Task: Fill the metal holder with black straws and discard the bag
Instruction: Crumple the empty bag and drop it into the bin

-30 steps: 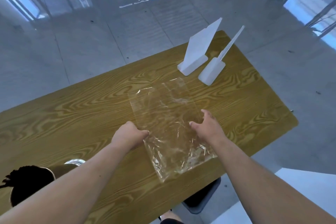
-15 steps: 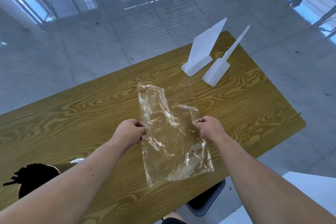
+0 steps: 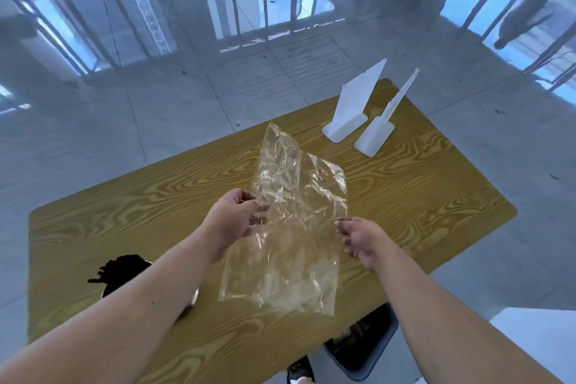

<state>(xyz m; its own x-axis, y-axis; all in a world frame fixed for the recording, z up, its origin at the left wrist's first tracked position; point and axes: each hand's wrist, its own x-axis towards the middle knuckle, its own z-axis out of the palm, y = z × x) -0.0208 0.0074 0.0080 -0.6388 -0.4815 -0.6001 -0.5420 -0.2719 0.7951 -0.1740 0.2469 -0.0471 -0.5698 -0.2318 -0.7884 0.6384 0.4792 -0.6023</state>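
Note:
A clear, crumpled plastic bag (image 3: 293, 227) is lifted off the wooden table (image 3: 420, 196), one end sticking up and the other hanging down. My left hand (image 3: 237, 215) grips its left side. My right hand (image 3: 361, 237) has its fingertips at the bag's right edge; whether they pinch it I cannot tell. The black straws (image 3: 124, 271) stand bunched at the near left, and only a bit of the metal holder's rim (image 3: 194, 301) shows behind my left forearm.
Two white plastic sign stands (image 3: 349, 115) (image 3: 377, 134) stand at the table's far right. A dark grey bin (image 3: 364, 349) sits on the floor under the table's near edge. Glossy tiled floor surrounds the table.
The bag went from lying flat to gathered by both hands, and is now raised off the table. My right hand's fingers have loosened at the bag's edge. The view has tilted up.

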